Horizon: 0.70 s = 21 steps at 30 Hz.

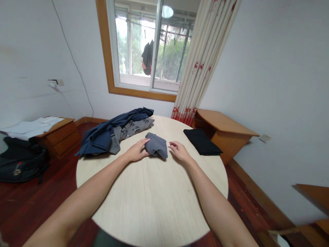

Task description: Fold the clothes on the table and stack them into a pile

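A small, folded dark grey garment (156,146) lies in a compact bundle near the middle of the round table. My left hand (138,150) grips its left side, fingers at the upper edge and thumb lower down. Just off the bundle's right side is my right hand (179,151), its fingers bent loosely and apart, with nothing in them. To the left lie a loose navy garment (99,135) and a grey garment with black lettering (135,127), partly overlapping. A flat, folded black cloth (202,141) rests right of my right hand.
The pale round table (151,202) stands below a window with a patterned curtain (195,68). Behind its right edge is a wooden desk (223,123). At left are a drawer cabinet (64,137) with papers on top and a black bag (22,159) on the floor.
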Each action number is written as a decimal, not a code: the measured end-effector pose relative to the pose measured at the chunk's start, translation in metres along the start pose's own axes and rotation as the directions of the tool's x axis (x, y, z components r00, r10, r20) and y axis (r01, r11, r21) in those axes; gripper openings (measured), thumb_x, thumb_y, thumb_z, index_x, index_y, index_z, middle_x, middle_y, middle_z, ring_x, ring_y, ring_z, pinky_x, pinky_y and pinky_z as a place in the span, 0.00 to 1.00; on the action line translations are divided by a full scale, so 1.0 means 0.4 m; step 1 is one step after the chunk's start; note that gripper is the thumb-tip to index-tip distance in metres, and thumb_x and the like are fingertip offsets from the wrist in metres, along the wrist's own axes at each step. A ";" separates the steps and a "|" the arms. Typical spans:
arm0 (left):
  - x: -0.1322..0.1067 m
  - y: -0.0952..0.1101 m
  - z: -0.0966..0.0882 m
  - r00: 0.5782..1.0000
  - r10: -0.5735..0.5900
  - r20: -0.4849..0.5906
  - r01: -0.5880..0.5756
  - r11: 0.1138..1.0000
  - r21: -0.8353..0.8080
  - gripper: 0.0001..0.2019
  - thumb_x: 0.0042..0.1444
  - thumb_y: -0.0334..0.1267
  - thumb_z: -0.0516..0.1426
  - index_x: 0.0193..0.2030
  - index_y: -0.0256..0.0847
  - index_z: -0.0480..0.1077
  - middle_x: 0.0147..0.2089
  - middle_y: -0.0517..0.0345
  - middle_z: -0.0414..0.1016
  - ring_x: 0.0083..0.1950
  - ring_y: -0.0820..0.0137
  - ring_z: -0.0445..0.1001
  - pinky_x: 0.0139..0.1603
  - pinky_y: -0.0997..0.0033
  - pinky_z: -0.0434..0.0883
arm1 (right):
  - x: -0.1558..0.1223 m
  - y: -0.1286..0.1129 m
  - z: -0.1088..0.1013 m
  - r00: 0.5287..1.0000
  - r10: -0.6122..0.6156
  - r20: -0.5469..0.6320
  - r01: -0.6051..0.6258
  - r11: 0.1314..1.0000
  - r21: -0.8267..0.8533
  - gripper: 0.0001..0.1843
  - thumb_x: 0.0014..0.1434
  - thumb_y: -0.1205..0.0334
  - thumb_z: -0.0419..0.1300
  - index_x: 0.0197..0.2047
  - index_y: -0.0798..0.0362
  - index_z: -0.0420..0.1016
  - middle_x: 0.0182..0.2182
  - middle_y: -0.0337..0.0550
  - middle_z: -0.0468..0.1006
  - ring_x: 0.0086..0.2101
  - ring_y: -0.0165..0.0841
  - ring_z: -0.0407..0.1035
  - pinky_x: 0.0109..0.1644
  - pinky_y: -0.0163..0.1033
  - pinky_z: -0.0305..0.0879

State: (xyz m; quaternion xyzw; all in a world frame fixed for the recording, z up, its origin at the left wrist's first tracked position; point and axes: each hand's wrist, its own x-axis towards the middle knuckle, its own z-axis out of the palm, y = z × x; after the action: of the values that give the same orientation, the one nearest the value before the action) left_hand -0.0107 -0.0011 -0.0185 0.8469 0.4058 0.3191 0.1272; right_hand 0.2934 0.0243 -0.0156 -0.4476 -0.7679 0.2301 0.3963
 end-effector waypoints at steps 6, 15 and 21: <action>0.002 0.064 0.008 0.990 -0.129 0.060 0.123 0.988 0.094 0.53 0.50 0.61 0.63 0.75 0.41 0.44 0.75 0.33 0.48 0.75 0.45 0.47 0.69 0.30 0.37 | -0.002 -0.010 0.035 0.975 -0.201 0.093 0.207 0.977 -0.056 0.30 0.52 0.68 0.61 0.60 0.53 0.71 0.54 0.55 0.72 0.54 0.42 0.68 0.62 0.52 0.60; 0.007 0.075 -0.013 0.997 -0.071 0.032 0.072 0.997 -0.016 0.30 0.58 0.47 0.56 0.67 0.45 0.62 0.68 0.47 0.66 0.68 0.50 0.62 0.71 0.39 0.47 | -0.009 -0.126 0.079 0.983 -0.124 0.137 0.079 0.951 0.299 0.11 0.59 0.56 0.57 0.36 0.54 0.77 0.33 0.41 0.77 0.35 0.34 0.68 0.43 0.39 0.66; 0.018 0.093 -0.021 0.997 -0.074 -0.001 0.064 0.875 -0.480 0.20 0.53 0.43 0.59 0.50 0.38 0.74 0.50 0.50 0.79 0.51 0.57 0.75 0.56 0.59 0.69 | -0.007 -0.175 0.053 0.995 0.000 0.102 -0.049 0.878 0.476 0.19 0.53 0.44 0.63 0.30 0.54 0.74 0.27 0.39 0.75 0.30 0.32 0.66 0.36 0.36 0.63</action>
State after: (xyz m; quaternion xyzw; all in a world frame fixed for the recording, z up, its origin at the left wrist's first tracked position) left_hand 0.0099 -0.0198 0.0087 0.7711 0.3453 0.4128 0.3402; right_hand 0.2415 -0.0126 0.0206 -0.3336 -0.7004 0.4394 0.4529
